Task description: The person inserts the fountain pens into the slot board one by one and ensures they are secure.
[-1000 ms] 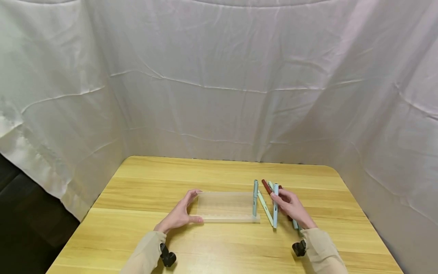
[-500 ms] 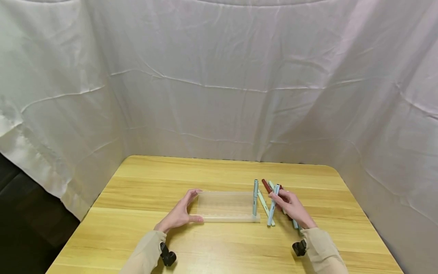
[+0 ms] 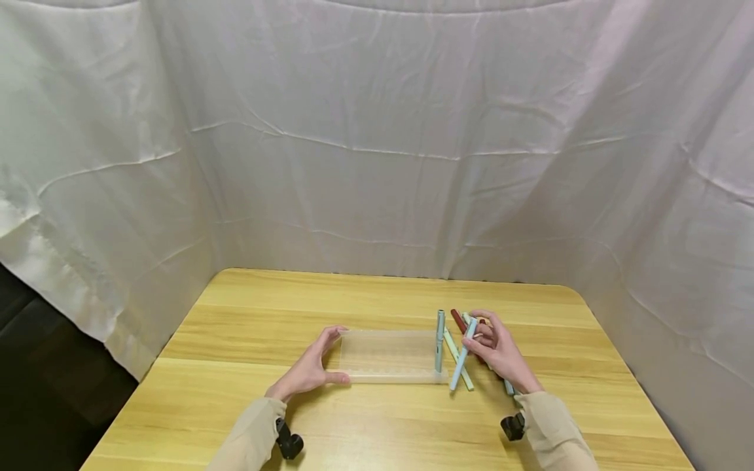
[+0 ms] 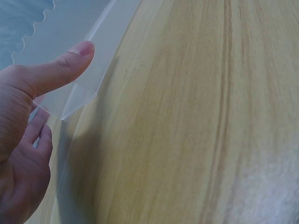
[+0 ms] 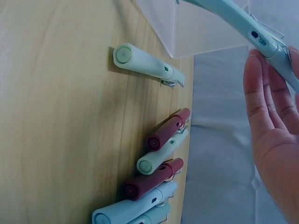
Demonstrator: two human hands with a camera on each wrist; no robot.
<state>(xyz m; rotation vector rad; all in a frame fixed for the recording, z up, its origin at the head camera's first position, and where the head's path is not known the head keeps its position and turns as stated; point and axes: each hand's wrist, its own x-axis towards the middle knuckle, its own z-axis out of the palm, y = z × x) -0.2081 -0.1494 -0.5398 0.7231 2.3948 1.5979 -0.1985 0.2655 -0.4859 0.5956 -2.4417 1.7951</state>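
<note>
A clear plastic pen rack [image 3: 385, 353] with a scalloped edge stands on the table. My left hand [image 3: 309, 369] grips its left end, the thumb [image 4: 70, 63] on the front part and the other fingers behind. A grey-blue pen [image 3: 439, 340] is upright at the rack's right end. My right hand [image 3: 501, 353] pinches a light blue pen [image 3: 461, 366] between thumb and fingers. That pen is tilted, its lower end toward the rack's right front corner. In the right wrist view its clip and small window show near the fingertips.
A pale green pen [image 5: 147, 63] lies apart, beside the rack. Several more pens lie in a row under and beside my right hand, among them a dark red pen [image 5: 168, 130] and a light blue pen [image 5: 135, 205]. Grey-white curtains [image 3: 377, 163] surround the wooden table [image 3: 377, 425].
The light blue pen has swung from upright to tilted, its lower end moving left toward the rack. My right hand's fingers have shifted on it. My left hand and the rack stay put.
</note>
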